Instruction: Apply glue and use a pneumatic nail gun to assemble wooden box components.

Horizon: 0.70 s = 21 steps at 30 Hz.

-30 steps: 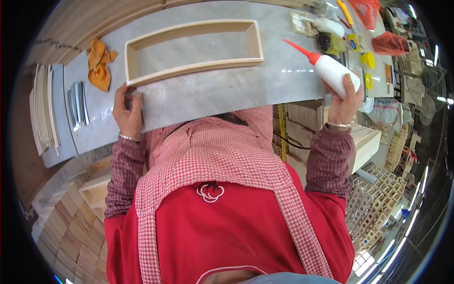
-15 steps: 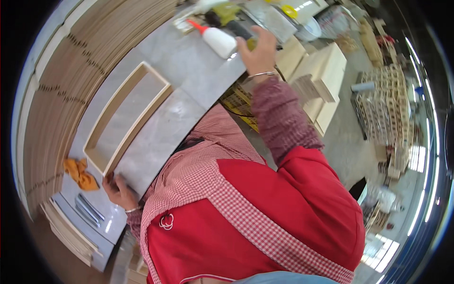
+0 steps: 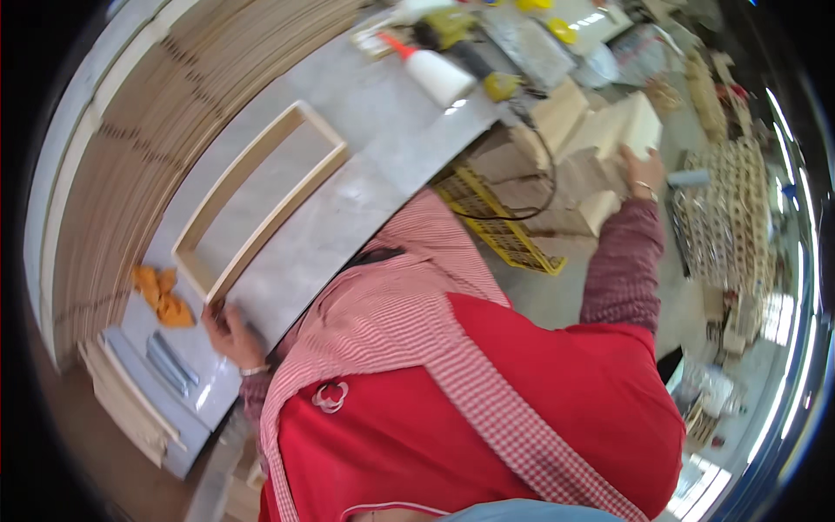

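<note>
A narrow rectangular frame of pale wood [image 3: 261,239] lies on the grey table. My left hand [image 3: 233,337] is at its near corner, fingers closed round the wood, the fingertips partly hidden. Off the table to the right, my right arm stretches out to a stack of pale wooden pieces [image 3: 600,130]. My right hand [image 3: 642,174] has its thumb and fingers on the end of the outermost wooden piece [image 3: 642,122]. Blur hides part of that grip.
A white glue bottle with a red tip [image 3: 439,76] lies near the table's far right edge, by a yellow-and-black power tool [image 3: 474,56] with a cable. An orange cloth [image 3: 163,296] and metal strips [image 3: 171,364] lie left. Stacked boards [image 3: 217,78] line the back; a yellow crate [image 3: 496,226] stands below.
My right hand has swung from above the table near the glue bottle, out right and down to the wooden stack. My left hand stays at the frame's corner. The view has shifted slightly.
</note>
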{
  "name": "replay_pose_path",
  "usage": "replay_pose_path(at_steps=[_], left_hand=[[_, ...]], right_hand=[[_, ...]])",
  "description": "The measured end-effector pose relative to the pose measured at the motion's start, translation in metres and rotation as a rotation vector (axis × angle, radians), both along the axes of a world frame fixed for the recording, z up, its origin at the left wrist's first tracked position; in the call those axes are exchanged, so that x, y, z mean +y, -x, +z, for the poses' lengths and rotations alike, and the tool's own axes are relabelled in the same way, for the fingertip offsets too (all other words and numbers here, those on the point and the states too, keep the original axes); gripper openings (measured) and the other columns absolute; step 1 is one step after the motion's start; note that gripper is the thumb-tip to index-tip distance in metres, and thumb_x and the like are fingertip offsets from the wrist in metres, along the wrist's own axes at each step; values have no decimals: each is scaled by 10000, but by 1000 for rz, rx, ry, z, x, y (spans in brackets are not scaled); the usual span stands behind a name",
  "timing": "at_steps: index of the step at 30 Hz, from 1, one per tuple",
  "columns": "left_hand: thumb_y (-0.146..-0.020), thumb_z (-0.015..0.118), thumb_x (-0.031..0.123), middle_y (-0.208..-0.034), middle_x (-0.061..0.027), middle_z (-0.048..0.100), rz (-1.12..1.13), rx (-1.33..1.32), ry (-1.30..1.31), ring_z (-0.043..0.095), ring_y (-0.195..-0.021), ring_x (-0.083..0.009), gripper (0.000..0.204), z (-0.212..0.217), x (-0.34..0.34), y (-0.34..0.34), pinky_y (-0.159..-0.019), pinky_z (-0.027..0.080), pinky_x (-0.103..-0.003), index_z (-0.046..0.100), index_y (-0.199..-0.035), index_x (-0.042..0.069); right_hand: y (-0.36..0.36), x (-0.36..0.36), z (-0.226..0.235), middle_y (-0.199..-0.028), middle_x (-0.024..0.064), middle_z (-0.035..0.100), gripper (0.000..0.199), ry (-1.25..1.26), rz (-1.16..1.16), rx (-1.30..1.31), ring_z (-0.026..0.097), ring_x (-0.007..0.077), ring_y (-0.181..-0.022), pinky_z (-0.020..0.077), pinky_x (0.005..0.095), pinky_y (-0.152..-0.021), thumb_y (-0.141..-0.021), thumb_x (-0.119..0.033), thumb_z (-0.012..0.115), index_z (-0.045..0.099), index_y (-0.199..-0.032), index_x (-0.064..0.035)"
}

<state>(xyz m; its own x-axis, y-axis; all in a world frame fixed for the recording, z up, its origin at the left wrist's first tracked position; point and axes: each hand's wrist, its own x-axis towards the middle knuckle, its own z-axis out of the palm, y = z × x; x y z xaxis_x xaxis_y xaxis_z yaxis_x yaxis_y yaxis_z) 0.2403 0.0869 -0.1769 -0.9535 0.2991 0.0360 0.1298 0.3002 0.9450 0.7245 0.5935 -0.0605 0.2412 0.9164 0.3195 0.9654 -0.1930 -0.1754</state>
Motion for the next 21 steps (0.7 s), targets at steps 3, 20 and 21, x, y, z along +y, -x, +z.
replay_pose_path(at_steps=[3,20,21], left_hand=[[-862,543,90,-1080,-117,585,-27,-1,-54,536,-924,-193,348,2,4,1,-847,419,-281,509,-1199,11],[-896,509,92,-1165,-125,556,-47,123,87,533,-1020,-220,322,17,6,3,-900,407,-305,516,-1209,20],[-894,511,86,-1178,-126,550,-47,255,136,532,-1026,-224,333,29,4,3,-905,406,-309,510,-1220,18]], right_hand=[[-21,0,3,-1032,169,635,642,-211,-27,52,600,320,-944,476,393,-842,-610,-491,715,629,-1063,-44],[5,-42,46,-1026,122,613,418,-365,205,455,572,304,-893,483,431,-792,-721,-347,643,621,-1034,-70],[21,-52,66,-1047,131,605,424,-287,261,809,572,304,-906,478,451,-808,-744,-337,622,605,-1065,-61]])
